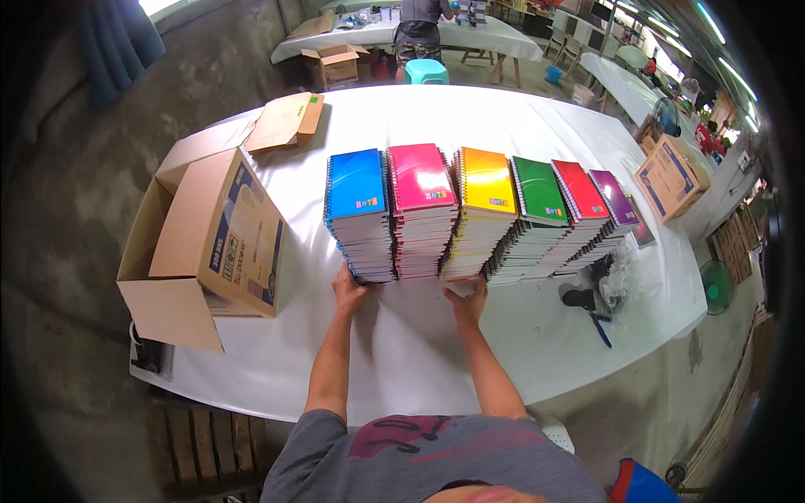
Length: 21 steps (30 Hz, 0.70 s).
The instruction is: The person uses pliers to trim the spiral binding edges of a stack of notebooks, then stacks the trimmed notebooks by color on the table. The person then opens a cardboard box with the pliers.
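Spiral notebooks stand in a row of tall stacks on a white-covered table: blue, pink, yellow, green, red and purple. My left hand grips the lower left corner of the blue stack; some of its fingers are hidden behind the notebooks. At the foot of the yellow stack, my right hand has its thumb stretched to the left across the near side and its fingers up at the right edge. The pink stack stands between my hands.
An opened cardboard box stands at the left, near a flattened carton. Right of the stacks lie crumpled clear plastic and blue-handled pliers. Another box sits at the far right edge. A person stands at a farther table.
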Tool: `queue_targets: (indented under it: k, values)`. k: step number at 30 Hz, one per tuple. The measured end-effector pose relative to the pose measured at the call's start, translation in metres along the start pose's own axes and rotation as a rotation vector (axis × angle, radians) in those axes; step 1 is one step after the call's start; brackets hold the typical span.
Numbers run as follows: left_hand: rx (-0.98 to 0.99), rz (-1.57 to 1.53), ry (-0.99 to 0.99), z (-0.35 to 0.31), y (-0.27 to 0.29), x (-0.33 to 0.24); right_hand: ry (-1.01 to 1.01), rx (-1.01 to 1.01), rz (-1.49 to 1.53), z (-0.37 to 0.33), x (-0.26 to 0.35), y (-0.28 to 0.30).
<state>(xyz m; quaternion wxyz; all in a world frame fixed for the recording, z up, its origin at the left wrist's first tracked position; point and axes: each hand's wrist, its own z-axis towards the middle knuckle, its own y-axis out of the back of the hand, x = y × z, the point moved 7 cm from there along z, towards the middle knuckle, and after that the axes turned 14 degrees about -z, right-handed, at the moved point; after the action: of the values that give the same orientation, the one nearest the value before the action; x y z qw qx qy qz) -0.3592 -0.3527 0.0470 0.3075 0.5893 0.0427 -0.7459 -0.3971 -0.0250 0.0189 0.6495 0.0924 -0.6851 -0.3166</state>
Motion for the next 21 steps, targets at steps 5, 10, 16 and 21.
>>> queue_targets:
  k: [5, 10, 16, 21]
  values:
    - [0.004, -0.001, 0.094, -0.006, -0.002, -0.002, -0.026, 0.074, 0.089, -0.004, 0.017, 0.001]
    - [0.028, -0.012, 0.090, 0.004, -0.001, -0.001, -0.083, 0.241, 0.243, -0.003, 0.022, -0.011]
    - [-0.009, 0.036, 0.158, -0.010, -0.006, -0.021, -0.048, 0.518, 0.388, -0.013, -0.013, 0.018]
    - [-0.180, 0.071, 0.086, -0.095, -0.027, -0.040, 0.007, 0.097, 0.106, -0.014, -0.083, 0.102]
